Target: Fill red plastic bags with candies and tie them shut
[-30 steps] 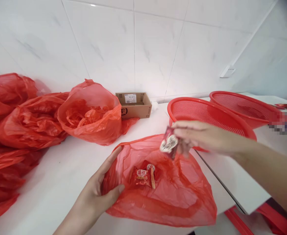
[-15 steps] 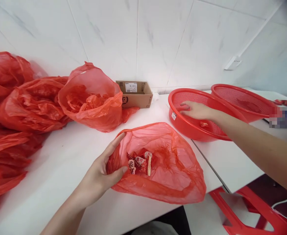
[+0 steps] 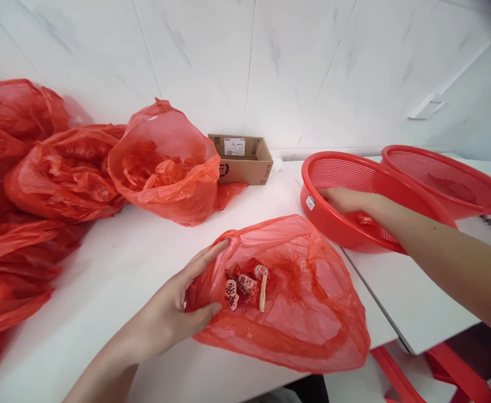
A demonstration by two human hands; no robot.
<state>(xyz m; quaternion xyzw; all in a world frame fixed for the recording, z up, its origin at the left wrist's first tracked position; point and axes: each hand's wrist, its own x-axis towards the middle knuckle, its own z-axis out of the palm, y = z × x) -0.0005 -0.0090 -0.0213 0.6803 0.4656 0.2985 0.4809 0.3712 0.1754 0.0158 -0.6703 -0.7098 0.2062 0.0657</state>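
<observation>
A red plastic bag (image 3: 312, 347) lies wide open on the white table, with several red wrapped packets (image 3: 248, 285) inside at its left. My left hand (image 3: 178, 305) holds the bag's left edge, the thumb and fingers spread apart around it. My right hand (image 3: 341, 200) reaches down into a red perforated basket (image 3: 329, 218) at the right; its fingers are hidden behind the rim. A small red packet (image 3: 367, 219) shows in the basket just below my right wrist.
Several red bags (image 3: 65, 173) crowd the left side, one standing open (image 3: 165, 196) beside a cardboard box (image 3: 245, 170) near the wall. Another red basket (image 3: 438, 179) is at the far right. A gap runs between two tables; a red stool (image 3: 400, 375) is below.
My right hand has gone deeper into the basket, its fingers now out of sight. The view has shifted, so the bag, baskets and box appear farther right. My left hand still holds the bag.
</observation>
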